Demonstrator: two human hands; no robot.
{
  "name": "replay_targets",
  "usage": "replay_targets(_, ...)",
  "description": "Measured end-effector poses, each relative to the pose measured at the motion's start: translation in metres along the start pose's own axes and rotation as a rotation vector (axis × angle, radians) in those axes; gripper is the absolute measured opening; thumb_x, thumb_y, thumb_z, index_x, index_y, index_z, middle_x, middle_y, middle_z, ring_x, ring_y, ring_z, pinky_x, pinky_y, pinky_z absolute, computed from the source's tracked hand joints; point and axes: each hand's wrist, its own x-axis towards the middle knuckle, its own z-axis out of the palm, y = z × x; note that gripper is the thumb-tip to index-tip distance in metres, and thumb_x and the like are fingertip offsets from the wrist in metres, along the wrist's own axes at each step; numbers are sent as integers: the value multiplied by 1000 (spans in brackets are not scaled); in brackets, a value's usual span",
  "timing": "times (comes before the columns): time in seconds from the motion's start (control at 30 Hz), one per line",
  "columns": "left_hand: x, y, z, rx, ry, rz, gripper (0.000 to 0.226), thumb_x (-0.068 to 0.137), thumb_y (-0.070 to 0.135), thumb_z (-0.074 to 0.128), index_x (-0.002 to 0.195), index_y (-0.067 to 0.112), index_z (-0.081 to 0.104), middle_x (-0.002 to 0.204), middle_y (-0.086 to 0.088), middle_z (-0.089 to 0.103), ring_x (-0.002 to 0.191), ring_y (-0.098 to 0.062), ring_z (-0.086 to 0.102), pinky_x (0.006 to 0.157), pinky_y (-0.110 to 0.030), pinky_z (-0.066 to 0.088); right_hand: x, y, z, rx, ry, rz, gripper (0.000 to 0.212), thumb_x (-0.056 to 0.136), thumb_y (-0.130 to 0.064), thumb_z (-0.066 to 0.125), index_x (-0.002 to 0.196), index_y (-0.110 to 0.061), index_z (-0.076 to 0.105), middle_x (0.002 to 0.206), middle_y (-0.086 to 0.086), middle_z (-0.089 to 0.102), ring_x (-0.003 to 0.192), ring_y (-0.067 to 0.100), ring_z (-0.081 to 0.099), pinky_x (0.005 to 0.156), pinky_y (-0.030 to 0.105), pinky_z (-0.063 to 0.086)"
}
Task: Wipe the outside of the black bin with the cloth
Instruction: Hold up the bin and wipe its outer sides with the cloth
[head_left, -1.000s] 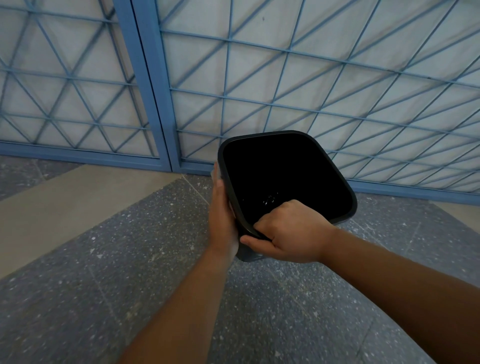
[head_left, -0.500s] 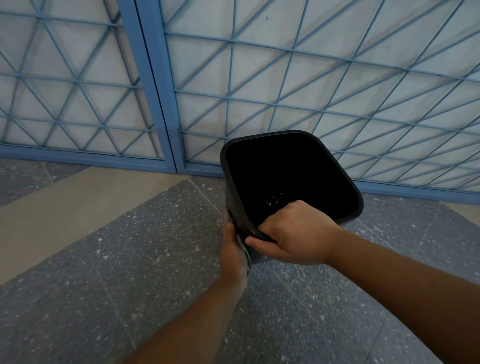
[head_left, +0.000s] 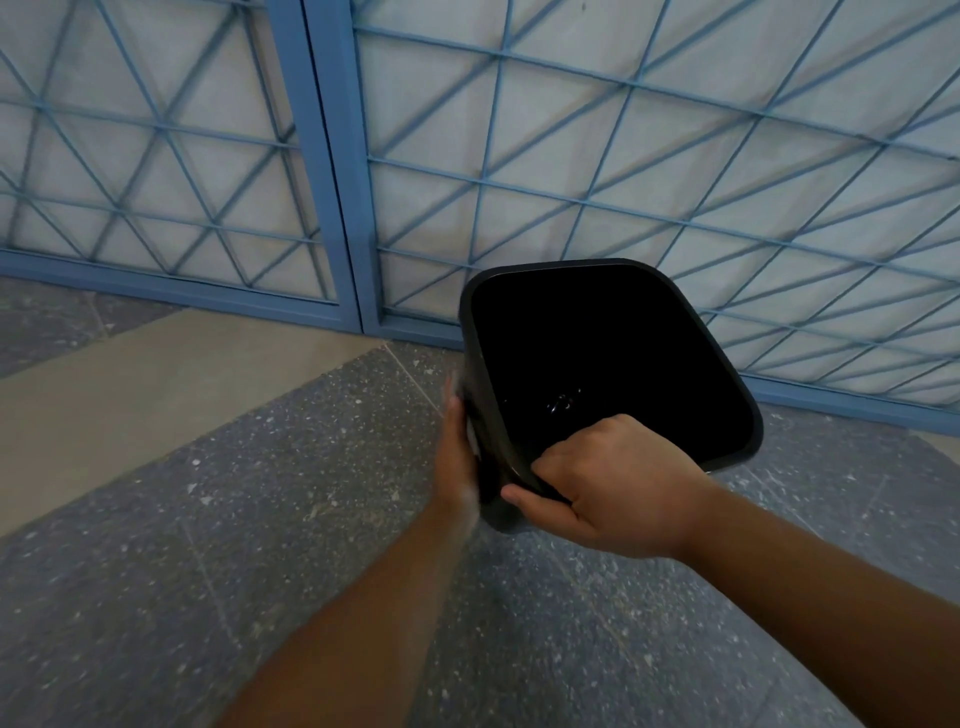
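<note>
Your right hand (head_left: 618, 483) grips bin (head_left: 737, 447) rim; left hand (head_left: 457, 457) flat against side, cloth hidden; wiping underway, extent unclear.

The black bin (head_left: 613, 364), a glossy plastic one with a rounded-square rim, is being held above the floor, tilting so its dark open mouth is facing up and toward the camera. The cloth (head_left: 471, 434) is showing only as a blurred pale sliver against the bin's left outer wall.
</note>
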Motion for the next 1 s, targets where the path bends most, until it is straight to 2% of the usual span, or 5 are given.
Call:
replay_targets(0.07,3,17,7,-29,38,-10,160,40,106,81,170,17,49,173,-7,55,161,-26,53,136,-48,41,0,0,1,5,10,-8,56,97,-51,28,58,-21,52,51,-7,48,44,14,48,47,34,44)
replay_targets(0.3,-79,19,37,113,46,207,60,123,45,31,170,10,47,164,-24,59,154,-38,58,119,-36,57,-2,-1,-1,19,-30,-25,59,98,-53,23,59,-21,55,51,-7,49,45,11,49,51,34,47)
replay_targets(0.37,-74,11,28,105,85,174,59,123,41,31,164,5,55,154,-24,68,151,-45,59,106,-33,64,-1,-1,-1,19,-17,-24,59,98,-53,24,59,-22,54,51,-7,48,44,11,48,49,35,47)
replay_targets(0.57,-74,24,43,191,81,282,77,109,70,55,172,27,46,181,-15,37,171,-37,33,140,-63,24,1,-1,-2,37,-10,-3,58,97,-54,24,59,-21,55,52,-7,52,46,12,51,50,34,46)
replay_targets(1.0,-72,20,34,105,-59,253,71,116,56,43,173,13,43,169,-23,53,161,-41,50,133,-56,41,3,-4,-3,45,-15,2,56,96,-53,25,58,-22,53,53,-6,52,47,13,51,50,34,44)
